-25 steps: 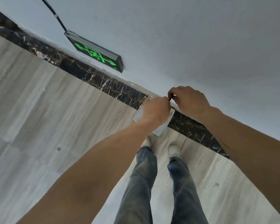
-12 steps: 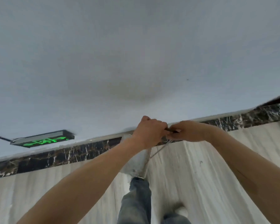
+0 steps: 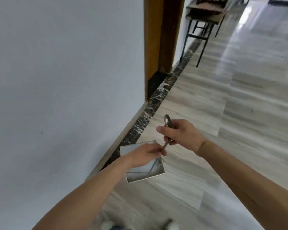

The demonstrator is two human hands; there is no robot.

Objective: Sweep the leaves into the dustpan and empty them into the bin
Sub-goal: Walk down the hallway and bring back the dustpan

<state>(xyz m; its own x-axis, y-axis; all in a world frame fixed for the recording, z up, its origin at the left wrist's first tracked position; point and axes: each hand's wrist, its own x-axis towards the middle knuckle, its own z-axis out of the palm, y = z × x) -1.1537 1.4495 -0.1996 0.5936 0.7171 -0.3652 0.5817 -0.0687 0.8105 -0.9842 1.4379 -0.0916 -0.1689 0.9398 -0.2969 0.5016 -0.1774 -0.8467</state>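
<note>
Setting: a corridor of pale grey wood-grain floor tiles (image 3: pixel 239 113), bounded at 9 o'clock by a plain white wall (image 3: pixel 56 63) with a dark marbled skirting strip (image 3: pixel 150 110) running from 6 toward 12 o'clock.
Background: a brown wooden door frame (image 3: pixel 158 39) stands at 12 o'clock; beyond it, at 1 o'clock, dark-legged tables (image 3: pixel 204 15) line the wall.
Dustpan: a shallow rectangular silver metal dustpan (image 3: pixel 145 175) sits low against the skirting, just below frame centre; its tray looks bare, though the left hand covers part of it.
Handle: a thin grey metal rod handle (image 3: pixel 165 145) rises from the pan toward 1 o'clock and ends in a rounded loop (image 3: pixel 167 121).
Left hand: the person's left hand (image 3: pixel 145 156), reaching in from 7 o'clock, pinches the lower part of the rod between thumb and fingertips.
Right hand: the right hand (image 3: pixel 181 133), reaching in from 4 o'clock, is closed around the upper rod just under the loop, thumb extended toward 9 o'clock.
Spacing: the two hands are near each other along the rod, not touching.
Feet: the toes of pale shoes (image 3: pixel 171 225) show at 6 o'clock.
</note>
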